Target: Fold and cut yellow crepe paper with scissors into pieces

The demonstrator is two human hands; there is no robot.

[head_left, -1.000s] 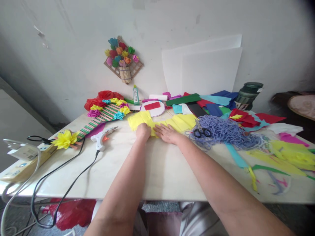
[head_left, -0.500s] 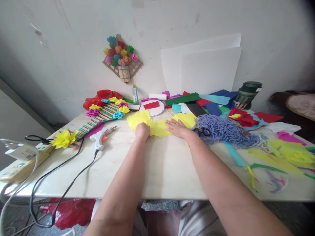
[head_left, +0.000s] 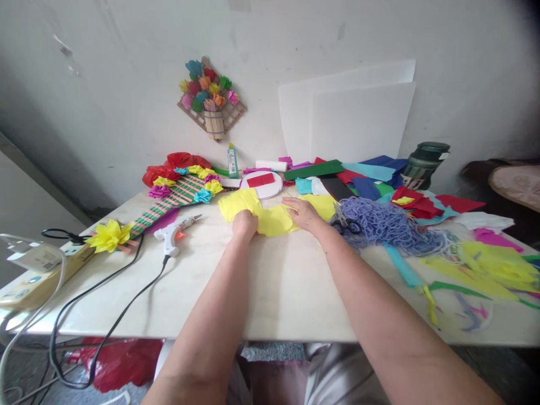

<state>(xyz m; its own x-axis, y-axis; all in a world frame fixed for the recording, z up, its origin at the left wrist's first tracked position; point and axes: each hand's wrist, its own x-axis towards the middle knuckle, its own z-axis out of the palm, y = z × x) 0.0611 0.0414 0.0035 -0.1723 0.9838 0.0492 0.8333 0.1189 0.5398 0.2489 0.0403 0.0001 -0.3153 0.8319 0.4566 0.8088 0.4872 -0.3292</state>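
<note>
Paper: yellow crepe sheet (head_left: 270, 216) lies flat on table (head_left: 270, 292), far centre, just left of purple yarn pile (head_left: 388, 228) w/ scissors (head_left: 346, 225). My left hand (head_left: 244, 224) is clenched, knuckles pressing sheet. My right hand (head_left: 304, 214) rests on it, fingers curled at its edge. Glue gun (head_left: 175, 235) lies well left.

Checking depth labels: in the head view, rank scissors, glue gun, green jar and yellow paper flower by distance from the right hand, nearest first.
From the right hand:
1. Scissors, just right of it, on the purple yarn.
2. Green jar, far right, at the wall, and glue gun, left, past the left hand: too close to call.
3. Yellow paper flower, far left.
</note>
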